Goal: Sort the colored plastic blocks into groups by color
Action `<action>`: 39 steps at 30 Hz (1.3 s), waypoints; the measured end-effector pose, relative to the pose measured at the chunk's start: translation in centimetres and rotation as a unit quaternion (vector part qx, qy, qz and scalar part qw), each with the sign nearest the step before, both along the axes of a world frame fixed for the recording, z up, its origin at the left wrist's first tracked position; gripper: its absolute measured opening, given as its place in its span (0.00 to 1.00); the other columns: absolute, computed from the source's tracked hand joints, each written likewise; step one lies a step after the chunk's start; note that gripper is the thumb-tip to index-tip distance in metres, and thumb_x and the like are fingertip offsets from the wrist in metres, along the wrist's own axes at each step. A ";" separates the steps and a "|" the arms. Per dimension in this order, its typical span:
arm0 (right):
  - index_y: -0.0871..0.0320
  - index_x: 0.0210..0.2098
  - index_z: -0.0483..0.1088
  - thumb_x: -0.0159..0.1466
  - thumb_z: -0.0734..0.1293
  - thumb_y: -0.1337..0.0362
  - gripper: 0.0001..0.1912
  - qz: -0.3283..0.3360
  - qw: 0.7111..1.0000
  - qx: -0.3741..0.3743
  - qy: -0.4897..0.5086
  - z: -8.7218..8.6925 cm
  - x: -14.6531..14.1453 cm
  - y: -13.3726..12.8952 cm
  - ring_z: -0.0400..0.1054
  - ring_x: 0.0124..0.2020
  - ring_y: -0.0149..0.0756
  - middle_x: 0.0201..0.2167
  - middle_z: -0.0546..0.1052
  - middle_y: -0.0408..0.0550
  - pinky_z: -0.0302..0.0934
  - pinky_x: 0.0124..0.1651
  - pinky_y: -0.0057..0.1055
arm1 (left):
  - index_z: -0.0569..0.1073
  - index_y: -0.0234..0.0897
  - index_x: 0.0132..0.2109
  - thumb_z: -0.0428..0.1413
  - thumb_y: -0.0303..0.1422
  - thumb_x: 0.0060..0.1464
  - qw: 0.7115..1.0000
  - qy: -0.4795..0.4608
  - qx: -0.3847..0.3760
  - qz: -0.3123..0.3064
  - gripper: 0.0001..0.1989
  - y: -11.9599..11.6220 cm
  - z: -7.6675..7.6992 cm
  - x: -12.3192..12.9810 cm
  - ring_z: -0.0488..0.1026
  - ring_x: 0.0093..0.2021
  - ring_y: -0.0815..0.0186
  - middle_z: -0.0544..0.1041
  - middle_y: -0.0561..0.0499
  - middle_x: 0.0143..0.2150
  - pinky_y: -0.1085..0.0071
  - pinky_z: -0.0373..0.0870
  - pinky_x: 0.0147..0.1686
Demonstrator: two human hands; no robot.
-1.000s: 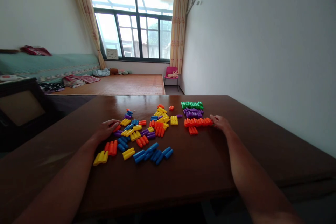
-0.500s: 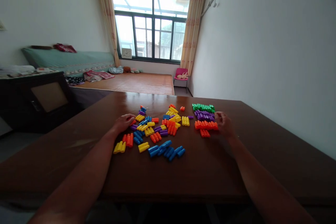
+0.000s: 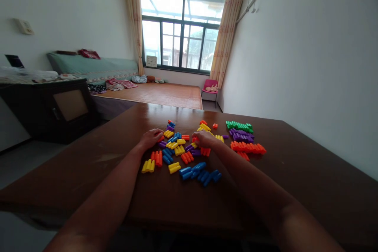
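Note:
Small bullet-shaped plastic toy pieces, joined in short strips, lie on the dark table. My left hand [image 3: 152,138] rests at the left edge of the mixed pile, its curled fingers against an orange piece [image 3: 161,139]. My right hand [image 3: 204,139] reaches into the pile's right part, fingers closed at an orange strip [image 3: 195,139]; the palm hides nearby pieces. Close to the right hand lie yellow strips [image 3: 204,127] and a purple strip [image 3: 195,152]. Toward me are blue strips [image 3: 193,171] and a yellow strip [image 3: 174,167].
On the right, a green row [image 3: 239,126], a purple row [image 3: 242,136] and an orange row [image 3: 248,148] lie one before another on the table [image 3: 97,181]. Beyond stand a bed [image 3: 159,95], a dark cabinet [image 3: 44,102] and a pink chair [image 3: 210,86].
My right hand has moved left from the orange row's end into the mixed pile. My left hand stays by the same pieces. The whole view has shifted to the right.

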State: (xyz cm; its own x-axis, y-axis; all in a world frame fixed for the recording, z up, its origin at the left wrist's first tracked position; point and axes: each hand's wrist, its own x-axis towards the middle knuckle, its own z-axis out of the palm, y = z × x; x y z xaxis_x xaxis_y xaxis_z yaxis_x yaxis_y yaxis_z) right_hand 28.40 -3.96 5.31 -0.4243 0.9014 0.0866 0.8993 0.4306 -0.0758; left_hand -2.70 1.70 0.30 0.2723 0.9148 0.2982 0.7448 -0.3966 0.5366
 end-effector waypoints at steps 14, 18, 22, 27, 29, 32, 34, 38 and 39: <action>0.56 0.45 0.71 0.57 0.65 0.64 0.15 -0.013 0.931 0.193 0.311 1.6 8.9 -2.7 0.68 0.47 0.38 0.46 0.72 0.51 0.65 0.50 0.36 | 0.78 0.41 0.47 0.48 0.50 0.54 1.000 -0.006 -0.019 0.007 0.25 0.8 -0.5 -0.1 0.76 0.43 0.59 0.81 0.49 0.44 0.70 0.70 0.41; 0.58 0.43 0.72 0.55 0.65 0.61 0.16 -0.163 0.889 0.232 0.359 0.8 20.7 -5.5 0.69 0.47 0.41 0.47 0.73 0.53 0.65 0.52 0.41 | 0.78 0.40 0.46 0.48 0.52 0.52 1.000 -0.002 -0.026 0.013 0.26 0.7 -0.1 0.1 0.76 0.44 0.58 0.81 0.49 0.45 0.69 0.70 0.42; 0.59 0.41 0.72 0.51 0.68 0.61 0.18 -0.339 0.818 0.192 0.423 -2.9 30.9 -8.6 0.71 0.38 0.39 0.37 0.77 0.52 0.68 0.44 0.39 | 0.78 0.41 0.45 0.49 0.52 0.50 0.998 0.002 -0.041 0.036 0.26 0.2 0.7 0.4 0.76 0.44 0.57 0.81 0.50 0.44 0.69 0.70 0.42; 0.57 0.37 0.72 0.44 0.72 0.67 0.19 -0.357 0.799 0.114 0.471 -6.3 34.0 -10.0 0.74 0.37 0.39 0.37 0.79 0.52 0.70 0.44 0.37 | 0.79 0.40 0.45 0.48 0.53 0.50 0.999 0.012 -0.018 0.038 0.27 0.3 0.5 0.3 0.76 0.44 0.57 0.81 0.49 0.45 0.69 0.71 0.42; 0.57 0.39 0.72 0.45 0.72 0.68 0.20 -0.333 0.814 0.105 0.463 -6.5 33.6 -9.6 0.74 0.41 0.40 0.41 0.79 0.53 0.69 0.47 0.37 | 0.79 0.40 0.45 0.48 0.53 0.50 0.999 0.016 -0.014 0.037 0.27 0.5 0.3 0.1 0.76 0.44 0.57 0.81 0.49 0.44 0.68 0.71 0.43; 0.58 0.41 0.72 0.46 0.71 0.68 0.21 -0.321 0.829 0.104 0.447 -6.5 33.2 -9.2 0.74 0.44 0.40 0.44 0.78 0.54 0.67 0.52 0.40 | 0.78 0.39 0.46 0.48 0.53 0.50 0.999 0.017 -0.016 0.033 0.28 0.7 0.2 0.0 0.76 0.43 0.57 0.81 0.48 0.45 0.68 0.70 0.43; 0.58 0.42 0.72 0.46 0.71 0.69 0.22 -0.316 0.830 0.094 0.450 -6.5 33.1 -9.2 0.74 0.45 0.41 0.45 0.78 0.55 0.66 0.54 0.41 | 0.78 0.39 0.46 0.48 0.53 0.50 0.999 0.015 -0.021 0.033 0.28 0.7 0.1 0.0 0.76 0.44 0.57 0.81 0.48 0.45 0.68 0.70 0.43; 0.58 0.42 0.71 0.46 0.72 0.69 0.22 -0.290 0.827 0.054 0.479 -6.6 32.5 -9.4 0.73 0.47 0.42 0.45 0.78 0.55 0.66 0.54 0.42 | 0.78 0.40 0.47 0.48 0.54 0.50 0.999 0.002 -0.031 0.031 0.28 0.6 0.3 0.0 0.76 0.45 0.56 0.81 0.48 0.45 0.67 0.70 0.44; 0.58 0.43 0.71 0.46 0.72 0.68 0.23 -0.283 0.825 0.050 0.486 -6.6 32.3 -9.5 0.73 0.47 0.42 0.45 0.78 0.55 0.67 0.54 0.42 | 0.78 0.39 0.47 0.48 0.54 0.50 0.999 0.000 -0.031 0.028 0.28 0.5 0.3 0.1 0.76 0.45 0.56 0.81 0.48 0.45 0.67 0.70 0.45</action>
